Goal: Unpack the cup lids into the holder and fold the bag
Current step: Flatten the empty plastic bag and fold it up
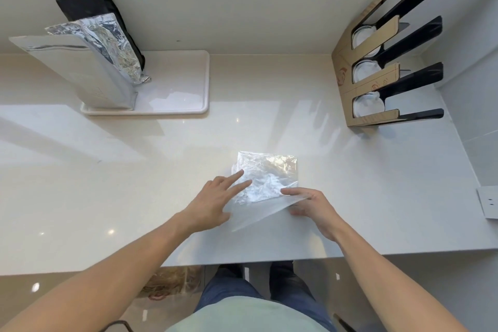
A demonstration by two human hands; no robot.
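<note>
A clear, crinkled plastic bag (265,174) lies partly folded on the pale counter in front of me. My left hand (213,201) rests on the bag's left side, two fingers spread flat and pressing it down. My right hand (310,206) pinches the bag's near flap, lifted off the counter and bent toward the far side. The brown and black lid holder (377,62) stands at the far right, with white cup lids (367,105) sitting in its three slots.
A white tray (177,83) at the back left carries upright foil and black pouches (102,48). A wall socket plate (487,202) is at the right edge. The counter's front edge runs just below my forearms.
</note>
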